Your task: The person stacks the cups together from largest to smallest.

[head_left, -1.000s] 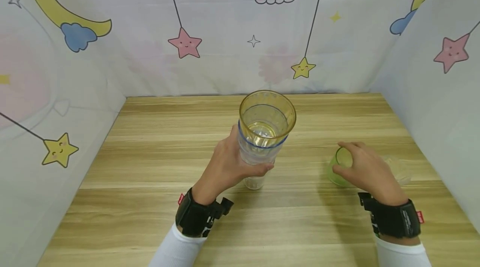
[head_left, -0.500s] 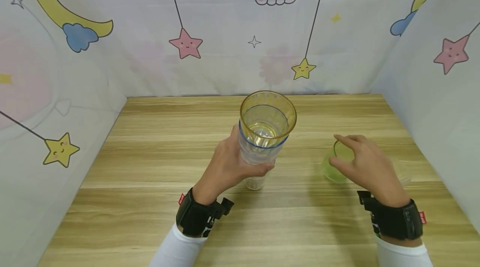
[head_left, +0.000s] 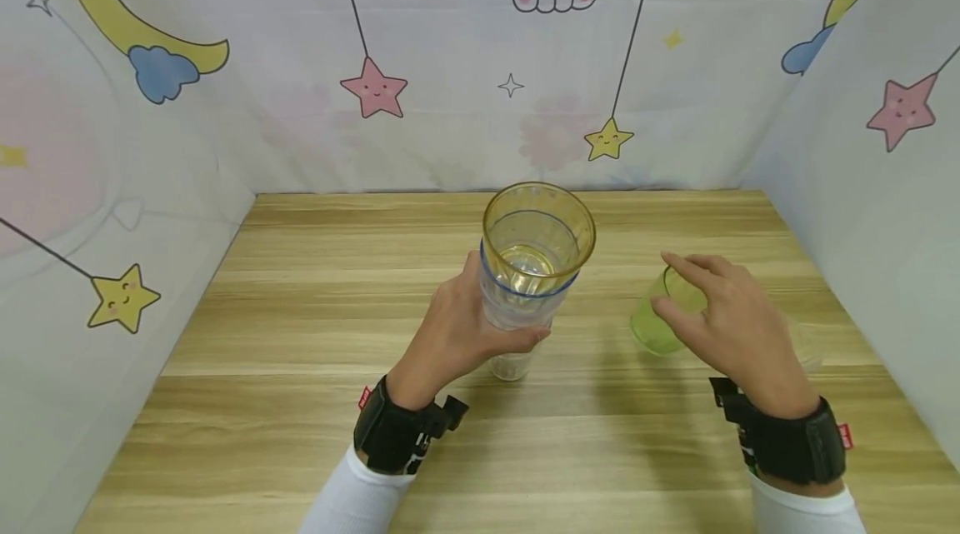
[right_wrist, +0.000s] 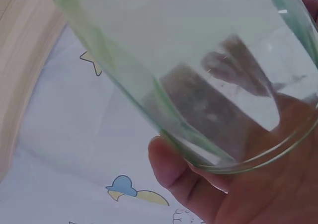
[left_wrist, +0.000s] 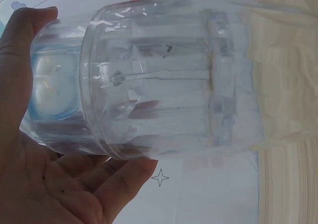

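In the head view, my left hand (head_left: 453, 326) grips an upright stack of nested clear glasses around its lower half. The uppermost glass (head_left: 538, 230) has an amber rim, and a blue-rimmed glass (head_left: 528, 294) sits just under it. Thumb and fingers wrap the clear stack (left_wrist: 164, 80) in the left wrist view. Farther right, my right hand (head_left: 738, 326) holds a green glass (head_left: 656, 326) by its rim, tilted, base leaning down and left. In the right wrist view the see-through green glass (right_wrist: 124, 50) is between thumb and fingers (right_wrist: 171, 167), its inside showing no contents.
A clear glass-like object (head_left: 806, 346) lies on the wooden table (head_left: 315, 309) to the right, partly hidden by my right hand. White cloth walls (head_left: 450, 142) printed with stars and a moon enclose the back and both sides of the table.
The green glass has moved left and slightly up with my right hand and now tilts more, its base swung to the left. My left hand and the stack stay put.
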### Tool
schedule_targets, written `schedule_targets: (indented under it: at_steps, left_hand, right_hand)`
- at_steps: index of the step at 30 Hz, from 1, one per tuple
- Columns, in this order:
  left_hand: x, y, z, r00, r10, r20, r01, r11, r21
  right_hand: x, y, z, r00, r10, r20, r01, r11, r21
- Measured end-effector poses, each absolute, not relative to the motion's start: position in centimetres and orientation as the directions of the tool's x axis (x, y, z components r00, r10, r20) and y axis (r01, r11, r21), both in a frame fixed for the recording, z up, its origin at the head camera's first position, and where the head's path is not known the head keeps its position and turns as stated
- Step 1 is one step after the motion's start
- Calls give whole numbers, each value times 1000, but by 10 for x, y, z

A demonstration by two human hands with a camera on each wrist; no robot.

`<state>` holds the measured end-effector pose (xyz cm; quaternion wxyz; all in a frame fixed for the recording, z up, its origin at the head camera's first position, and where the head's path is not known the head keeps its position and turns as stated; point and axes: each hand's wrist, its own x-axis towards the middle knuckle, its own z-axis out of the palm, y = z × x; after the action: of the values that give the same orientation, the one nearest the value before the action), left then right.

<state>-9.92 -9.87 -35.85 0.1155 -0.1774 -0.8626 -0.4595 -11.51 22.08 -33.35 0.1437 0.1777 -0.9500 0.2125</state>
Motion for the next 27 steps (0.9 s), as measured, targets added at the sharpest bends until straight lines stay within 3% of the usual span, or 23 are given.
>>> schedule_targets:
  at_steps: [12, 27]
  left_hand:
    - [-99, -99, -359, -908, 199, 370, 417, 519, 746]
    - [-99, -100, -360, -908, 210, 362, 418, 503, 757]
  right_hand:
    - [-110, 211, -321, -853, -252, 458, -435, 827, -356]
    - [-112, 203, -313, -754, -278, 595, -533, 788, -308]
